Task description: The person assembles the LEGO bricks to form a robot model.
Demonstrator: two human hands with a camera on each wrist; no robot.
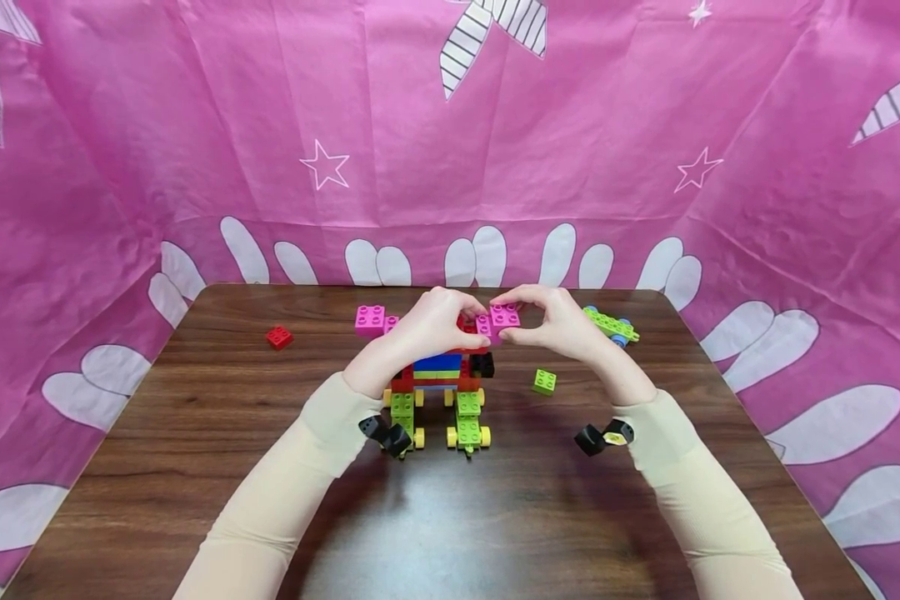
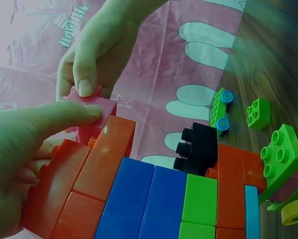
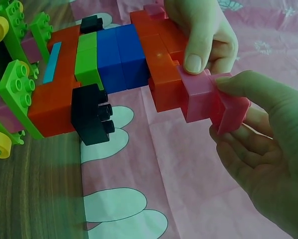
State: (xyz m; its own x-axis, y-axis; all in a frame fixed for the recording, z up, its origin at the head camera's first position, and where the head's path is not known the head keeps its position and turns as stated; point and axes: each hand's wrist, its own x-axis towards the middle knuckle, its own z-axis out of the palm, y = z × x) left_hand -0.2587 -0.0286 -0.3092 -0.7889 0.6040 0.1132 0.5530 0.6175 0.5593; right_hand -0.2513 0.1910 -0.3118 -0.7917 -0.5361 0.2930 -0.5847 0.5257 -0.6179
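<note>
A figure built of toy bricks stands on the table, its blue bricks (image 1: pixel 437 363) in the middle and lime wheeled bases (image 1: pixel 468 421) below. At its upper right, my left hand (image 1: pixel 437 323) grips the figure, the thumb lying on an inner pink brick (image 3: pixel 199 94) beside the red bricks (image 2: pixel 106 154). My right hand (image 1: pixel 558 323) pinches the outer pink brick (image 1: pixel 505 317) between thumb and fingers. That brick touches the inner one; whether the studs are fully pressed in, I cannot tell. Another pink brick (image 1: pixel 370 319) juts out on the figure's left side. A black brick (image 2: pixel 197 147) sticks out lower down.
A red brick (image 1: pixel 279 337) lies on the left of the wooden table (image 1: pixel 217 433). To the right are a loose lime brick (image 1: pixel 544 382) and a lime wheeled base (image 1: pixel 610 325) with blue wheels. A pink patterned cloth (image 1: pixel 420 167) surrounds the table's back and sides.
</note>
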